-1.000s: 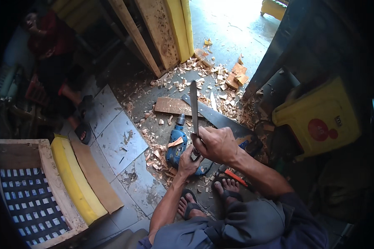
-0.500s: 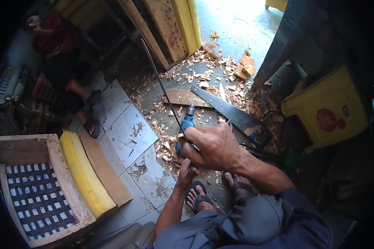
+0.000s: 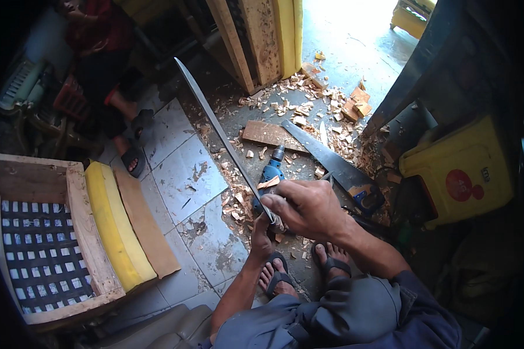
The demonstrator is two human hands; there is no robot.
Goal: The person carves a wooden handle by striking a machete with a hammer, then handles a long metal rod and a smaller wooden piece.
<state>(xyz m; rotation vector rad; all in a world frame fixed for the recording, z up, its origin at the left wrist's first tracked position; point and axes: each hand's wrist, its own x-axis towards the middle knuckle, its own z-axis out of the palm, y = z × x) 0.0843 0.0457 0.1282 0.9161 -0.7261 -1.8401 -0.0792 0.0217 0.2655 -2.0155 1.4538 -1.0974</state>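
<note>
A long grey machete blade (image 3: 220, 131) slants up and to the far left, its flat side partly turned up. My left hand (image 3: 262, 239) is closed around its lower end, and the handle is hidden in the grip. My right hand (image 3: 308, 206) is closed at the base of the blade, with thumb and forefinger right beside the metal. A thin dark pointed tip (image 3: 327, 175) juts out behind its knuckles; what it belongs to is hidden. Beyond my hands, a blue power drill (image 3: 272, 168) lies on the floor.
A handsaw (image 3: 326, 154), a wooden board (image 3: 271, 135) and wood chips (image 3: 288, 107) cover the floor ahead. A yellow plastic container (image 3: 457, 168) stands right. At left is a wooden frame with woven straps (image 3: 96, 232). Another person's sandalled foot (image 3: 133, 160) is at far left.
The blade has rolled to show more of its flat side, and its tip has swung left. My right hand has shifted slightly right and down. The whole view has shifted a little.
</note>
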